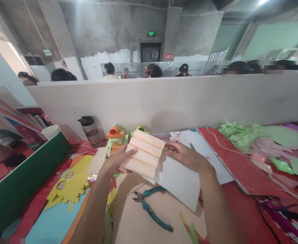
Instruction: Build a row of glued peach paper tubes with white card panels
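Between my hands a pale peach sheet of paper (146, 152), creased into several parallel folds, is held up tilted. My left hand (120, 156) pinches its left edge, thumb on top. At the sheet's right edge is my right hand (180, 154), its fingers curled behind the upper corner. A white sheet (180, 181) lies below my right hand. Beneath, on beige paper (131, 217), rest teal-handled cutting pliers (151, 206) with spread handles. Orange and green paper models (115, 137) stand just behind the folded sheet.
A dark-lidded water bottle (91, 130) and a white cup (51, 131) stand near the white partition (164, 98). Cut yellow paper (71, 179) and a green divider (29, 173) are left. Green paper scraps (237, 135), cables and a purple glue gun (278, 213) lie right. People sit beyond the partition.
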Available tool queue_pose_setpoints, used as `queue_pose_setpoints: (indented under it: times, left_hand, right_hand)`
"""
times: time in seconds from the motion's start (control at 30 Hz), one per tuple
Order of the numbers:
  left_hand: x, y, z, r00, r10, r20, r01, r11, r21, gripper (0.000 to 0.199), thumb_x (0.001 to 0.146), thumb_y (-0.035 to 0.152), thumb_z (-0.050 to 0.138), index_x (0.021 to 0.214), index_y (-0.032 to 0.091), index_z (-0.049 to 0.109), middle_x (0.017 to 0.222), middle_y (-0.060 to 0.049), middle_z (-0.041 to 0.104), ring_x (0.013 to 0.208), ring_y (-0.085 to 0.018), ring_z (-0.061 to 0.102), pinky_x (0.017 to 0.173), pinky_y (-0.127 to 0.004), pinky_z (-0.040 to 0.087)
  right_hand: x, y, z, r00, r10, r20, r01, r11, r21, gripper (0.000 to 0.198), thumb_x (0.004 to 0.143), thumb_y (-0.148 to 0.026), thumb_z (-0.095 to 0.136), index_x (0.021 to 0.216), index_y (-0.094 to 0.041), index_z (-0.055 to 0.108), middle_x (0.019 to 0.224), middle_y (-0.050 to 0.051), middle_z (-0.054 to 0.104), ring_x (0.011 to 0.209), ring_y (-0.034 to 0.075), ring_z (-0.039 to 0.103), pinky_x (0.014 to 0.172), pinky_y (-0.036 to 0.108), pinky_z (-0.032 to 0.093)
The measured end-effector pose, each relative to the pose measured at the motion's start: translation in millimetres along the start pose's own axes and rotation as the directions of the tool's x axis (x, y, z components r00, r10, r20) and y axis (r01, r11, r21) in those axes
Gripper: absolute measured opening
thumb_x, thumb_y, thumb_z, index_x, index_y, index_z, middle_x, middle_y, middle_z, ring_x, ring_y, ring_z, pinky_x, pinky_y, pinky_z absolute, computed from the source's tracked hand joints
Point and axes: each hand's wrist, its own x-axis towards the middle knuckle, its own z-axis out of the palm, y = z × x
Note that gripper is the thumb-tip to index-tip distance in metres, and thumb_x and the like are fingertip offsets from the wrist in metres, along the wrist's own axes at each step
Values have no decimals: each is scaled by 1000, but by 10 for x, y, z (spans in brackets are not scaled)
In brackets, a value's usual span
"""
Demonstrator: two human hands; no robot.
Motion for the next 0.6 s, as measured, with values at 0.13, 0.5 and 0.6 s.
queue_pose_setpoints:
  times: [0.13,0.5,0.6]
  left_hand:
    - [68,1,27,998,37,-56,-43,994,-102,58,69,55,76,113,18,66,83,-9,75,74,-26,70,61,-33,56]
    - [133,172,134,909,161,-385,-351,794,-496,47,80,44,70,119,19,59,120,-10,70,100,-26,70,81,-36,58]
    - [124,195,261,875,172,-453,-423,725,-543,49,81,42,68,124,21,57,130,-9,65,109,-25,66,86,-34,57]
  right_hand:
    - [35,-136,-19,937,-171,-305,116,975,-191,25,90,-35,57,111,-26,68,110,6,70,101,23,65,86,37,52]
    - [-120,-389,-28,999,-29,15,28,995,100,55,90,-45,59,142,-34,47,117,8,66,91,21,66,67,29,57]
    - [59,-308,168,999,10,41,-16,989,150,58,87,-46,62,143,-38,46,143,5,49,111,25,61,74,31,60]
